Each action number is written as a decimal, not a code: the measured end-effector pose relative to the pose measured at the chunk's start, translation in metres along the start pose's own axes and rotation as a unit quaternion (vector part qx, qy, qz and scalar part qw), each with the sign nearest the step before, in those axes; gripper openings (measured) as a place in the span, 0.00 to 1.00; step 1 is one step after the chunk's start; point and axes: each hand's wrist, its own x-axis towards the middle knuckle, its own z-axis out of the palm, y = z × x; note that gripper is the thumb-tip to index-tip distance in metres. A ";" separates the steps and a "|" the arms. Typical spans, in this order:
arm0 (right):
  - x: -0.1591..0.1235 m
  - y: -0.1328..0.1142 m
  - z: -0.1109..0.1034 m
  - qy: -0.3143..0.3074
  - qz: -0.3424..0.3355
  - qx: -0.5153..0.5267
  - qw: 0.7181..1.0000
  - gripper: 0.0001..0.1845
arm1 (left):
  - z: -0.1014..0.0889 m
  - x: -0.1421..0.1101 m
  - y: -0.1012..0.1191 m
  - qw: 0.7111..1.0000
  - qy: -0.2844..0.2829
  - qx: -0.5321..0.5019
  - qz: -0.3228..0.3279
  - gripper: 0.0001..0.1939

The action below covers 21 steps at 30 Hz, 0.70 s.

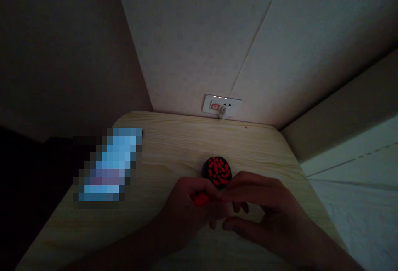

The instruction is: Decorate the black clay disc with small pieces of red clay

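A red lump [201, 199], soft-looking like modelling clay, sits in my left hand [192, 209], whose curled fingers and thumb close around it. Part of the lump is hidden by the fingers. My right hand [267, 209] is just to the right, its thumb and fingers apart, with fingertips reaching the left hand's fingers. I cannot make out whether they touch the lump. Just beyond both hands lies a round black disc [217, 172] with many small red pieces spread over its top. Its near edge is close to the hands.
The hands are over a pale wooden table [168, 138] with rounded corners. A lit screen [112, 163], blurred out, lies at the left. Behind the table, a wall socket [222, 105] holds a plug. A tiny red bit [246, 127] lies near the back edge. The room is dim.
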 end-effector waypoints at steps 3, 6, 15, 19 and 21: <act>-0.001 0.003 0.009 0.029 -0.029 0.006 0.999 0.09 | 0.000 0.000 0.000 1.000 0.010 0.003 -0.007 0.18; -0.002 0.005 0.011 0.051 -0.061 0.025 0.997 0.08 | -0.002 0.002 -0.002 0.999 0.032 0.012 0.002 0.19; 0.000 0.021 0.004 0.263 0.078 0.075 0.959 0.10 | -0.007 -0.005 -0.005 0.996 -0.013 0.093 0.002 0.21; 0.008 0.034 0.001 0.295 0.126 0.123 0.939 0.15 | -0.008 -0.004 -0.006 0.989 0.004 0.148 0.007 0.23; 0.011 0.039 0.000 0.290 0.127 0.160 0.935 0.20 | -0.008 -0.003 -0.005 0.987 0.006 0.158 0.006 0.22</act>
